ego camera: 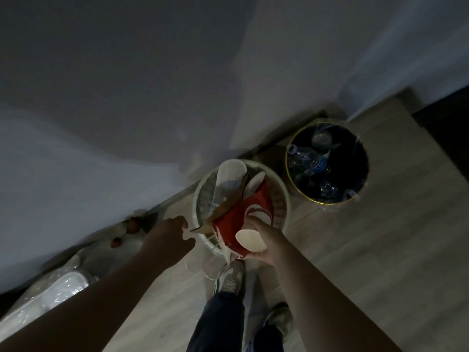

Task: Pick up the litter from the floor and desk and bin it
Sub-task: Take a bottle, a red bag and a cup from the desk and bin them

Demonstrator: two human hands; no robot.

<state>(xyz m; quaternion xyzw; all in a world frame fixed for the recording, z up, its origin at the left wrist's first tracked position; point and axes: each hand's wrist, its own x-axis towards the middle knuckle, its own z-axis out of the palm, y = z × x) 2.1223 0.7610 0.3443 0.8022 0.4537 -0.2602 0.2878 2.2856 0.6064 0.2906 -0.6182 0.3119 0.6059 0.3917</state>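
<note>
Right hand [264,241] up first: fingers curled round the litter, holding it right over the white bin [283,191], which sits just beyond the knuckles. Biggest piece is the red carton [236,219]. It looks like thin card, light and easily crushed, so I'd take it by a folded edge. Its long axis runs away from the right hand toward the wall, far end tipped into the bin. Left hand [171,231] is at the rim beside a brown paper scrap [223,210]; pinching or not, can't tell in this gloom. Smallest is the paper cup [251,240] in the right palm: featherweight and dentable, pale round end facing up, so it likely points downward.
</note>
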